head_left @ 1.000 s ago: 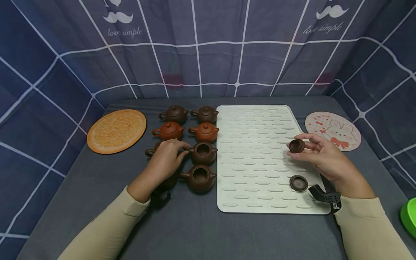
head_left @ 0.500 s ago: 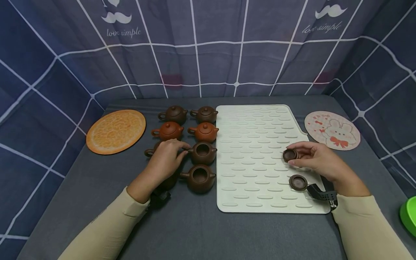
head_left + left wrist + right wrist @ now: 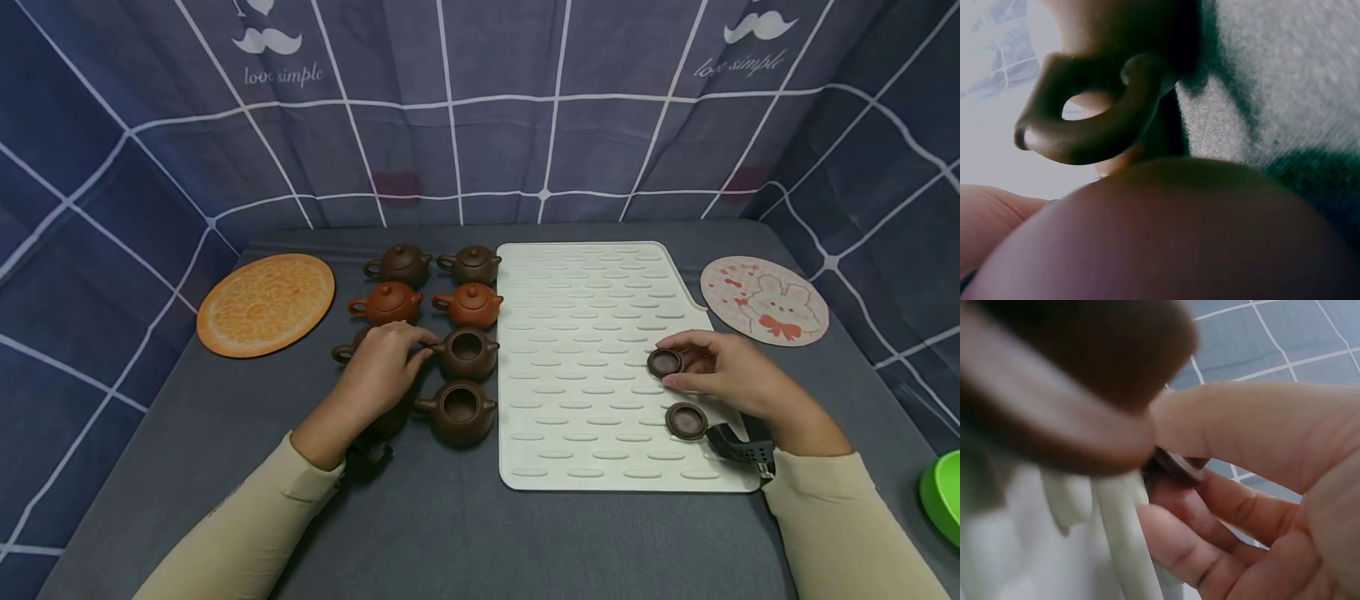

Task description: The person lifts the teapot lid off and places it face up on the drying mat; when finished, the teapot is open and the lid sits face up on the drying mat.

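Observation:
In the head view my left hand (image 3: 384,362) pinches the handle of a lidless dark brown teapot (image 3: 467,360) between thumb and fingers. Another lidless teapot (image 3: 457,425) stands just in front of it. Two more teapots are mostly hidden under the left hand and forearm; a teapot handle (image 3: 1091,140) looms large in the left wrist view. My right hand (image 3: 731,375) pinches an upturned dark brown teapot lid (image 3: 665,362) low over the white mat (image 3: 577,467). A second lid (image 3: 686,422) lies upturned on the mat near that wrist, and bulks large and blurred in the right wrist view.
Behind the left hand are two reddish teapots, one of them nearer the mat (image 3: 475,306), and two dark lidded teapots, including the left one (image 3: 400,265). An orange round mat (image 3: 266,304) lies left, a pink rabbit mat (image 3: 772,300) right. A green container (image 3: 943,492) sits at the right edge.
My right hand has brought the lid left and toward me, lower over the white mat. The left hand keeps its place at the teapot handle.

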`<action>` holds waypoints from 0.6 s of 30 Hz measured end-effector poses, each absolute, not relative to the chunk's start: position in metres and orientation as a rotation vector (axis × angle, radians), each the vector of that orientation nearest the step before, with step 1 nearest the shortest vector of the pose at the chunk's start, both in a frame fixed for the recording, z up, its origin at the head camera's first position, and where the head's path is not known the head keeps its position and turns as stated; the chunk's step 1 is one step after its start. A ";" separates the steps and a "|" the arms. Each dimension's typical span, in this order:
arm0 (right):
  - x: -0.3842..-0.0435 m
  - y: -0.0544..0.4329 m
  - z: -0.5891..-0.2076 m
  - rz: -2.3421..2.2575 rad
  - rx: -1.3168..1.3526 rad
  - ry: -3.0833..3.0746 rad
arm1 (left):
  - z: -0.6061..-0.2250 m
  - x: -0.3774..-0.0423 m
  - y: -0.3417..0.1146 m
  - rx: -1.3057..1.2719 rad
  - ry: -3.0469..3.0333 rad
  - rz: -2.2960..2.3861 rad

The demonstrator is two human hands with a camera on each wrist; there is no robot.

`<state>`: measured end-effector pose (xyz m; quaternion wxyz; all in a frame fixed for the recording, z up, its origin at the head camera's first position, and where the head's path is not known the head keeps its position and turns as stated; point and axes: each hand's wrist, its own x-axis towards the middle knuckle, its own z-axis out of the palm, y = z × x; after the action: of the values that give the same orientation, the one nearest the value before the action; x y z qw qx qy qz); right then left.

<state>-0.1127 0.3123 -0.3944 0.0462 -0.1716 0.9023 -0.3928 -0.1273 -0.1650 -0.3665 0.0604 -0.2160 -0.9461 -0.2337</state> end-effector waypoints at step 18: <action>-0.109 0.314 -0.388 -1.140 -0.542 2.834 | -0.366 -0.126 -0.165 -0.666 -2.858 -0.704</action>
<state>-0.1092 0.3144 -0.3883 0.0196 -0.1746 0.9134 -0.3673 -0.1261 -0.1654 -0.3664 0.0618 -0.2202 -0.9452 -0.2328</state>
